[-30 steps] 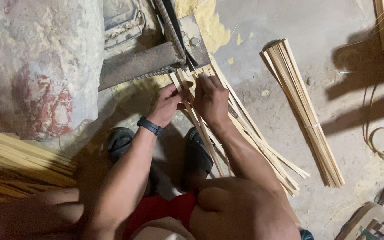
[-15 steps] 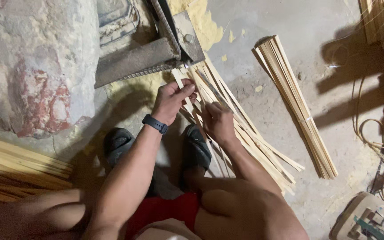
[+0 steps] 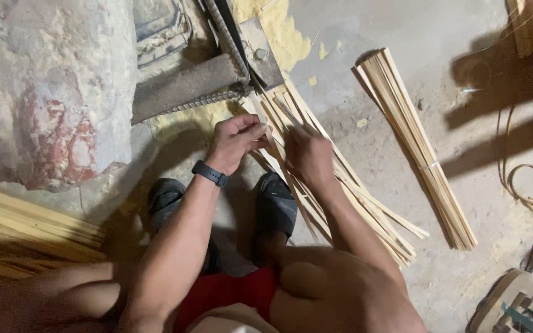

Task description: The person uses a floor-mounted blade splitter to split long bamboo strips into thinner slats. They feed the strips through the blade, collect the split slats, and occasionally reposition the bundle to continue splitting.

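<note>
Two bare hands are working over a loose heap of thin bamboo strips (image 3: pixel 340 197) that is lying on the dusty floor (image 3: pixel 365 117), fanning from the metal block (image 3: pixel 205 80) near the top edge of the floor toward the person's right knee. The left hand (image 3: pixel 235 140) is curling its fingers (image 3: pixel 255 131) almost closed and is pinching the end of one or two strips. The right hand (image 3: pixel 308 154) is lying flat on the heap with fingers nearly straight, pressing the strips down; I cannot tell if it is gripping any of them.

My judgement of the risk: the strip edges are looking thin and sharp, so a quick pull through the closed fingers could cut the skin or leave a splinter. A strip could also be bending and snapping if it is being lifted while the right hand is holding down its other part.

Room for moving is narrow. The metal block and a large stone (image 3: pixel 44 92) are closing the far left side, the black shoes (image 3: pixel 276 206) are standing just beside the heap, and a tied bundle of strips (image 3: pixel 417 148) is lying well apart on the right. Wires (image 3: pixel 519 179) are lying near the right edge.
</note>
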`<state>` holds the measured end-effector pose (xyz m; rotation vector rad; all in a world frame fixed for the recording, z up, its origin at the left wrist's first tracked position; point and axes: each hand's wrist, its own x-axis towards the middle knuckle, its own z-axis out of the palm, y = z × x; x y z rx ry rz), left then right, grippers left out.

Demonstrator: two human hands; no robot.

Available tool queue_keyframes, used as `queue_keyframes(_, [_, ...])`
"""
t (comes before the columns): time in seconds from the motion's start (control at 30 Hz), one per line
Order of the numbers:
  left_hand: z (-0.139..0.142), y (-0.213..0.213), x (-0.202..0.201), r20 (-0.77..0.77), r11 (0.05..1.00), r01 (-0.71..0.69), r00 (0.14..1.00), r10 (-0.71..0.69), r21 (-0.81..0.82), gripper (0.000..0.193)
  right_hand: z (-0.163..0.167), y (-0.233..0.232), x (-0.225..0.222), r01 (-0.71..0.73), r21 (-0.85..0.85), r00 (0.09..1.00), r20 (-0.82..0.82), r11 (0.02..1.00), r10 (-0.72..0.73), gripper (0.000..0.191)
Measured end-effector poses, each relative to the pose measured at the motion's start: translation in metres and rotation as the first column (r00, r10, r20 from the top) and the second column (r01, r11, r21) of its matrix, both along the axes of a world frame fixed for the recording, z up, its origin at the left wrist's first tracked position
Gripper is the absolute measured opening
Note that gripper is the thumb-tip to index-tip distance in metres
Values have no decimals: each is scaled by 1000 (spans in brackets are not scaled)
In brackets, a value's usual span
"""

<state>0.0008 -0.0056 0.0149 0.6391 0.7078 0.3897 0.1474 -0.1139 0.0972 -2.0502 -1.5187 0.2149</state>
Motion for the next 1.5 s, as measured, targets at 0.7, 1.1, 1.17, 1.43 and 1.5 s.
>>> queue_keyframes(0.7, [5, -9, -5, -298, 983, -63, 948, 114, 173, 22, -41, 1, -8, 44, -55, 986, -161, 998, -52, 16])
queue_keyframes(1.1, [9, -110, 63, -684, -267, 631, 649, -334, 729, 119, -97, -237, 28, 292, -634, 937, 42, 716, -346, 140])
queue_keyframes(1.17, [-2, -128, 84, -848, -599, 604, 429, -311, 526, 138, -100, -254, -3, 337, -540, 925, 39, 771, -377, 139])
queue_keyframes(1.43, [-18, -193, 79, -951, -823, 482, 214, -221, 300, 125, -93, -290, -50, 377, -539, 864, -88, 753, -495, 53])
queue_keyframes(1.5, [-12, -203, 76, -962, -863, 448, 235, -140, 235, 96, -88, -298, -54, 374, -552, 875, -58, 745, -481, 52])
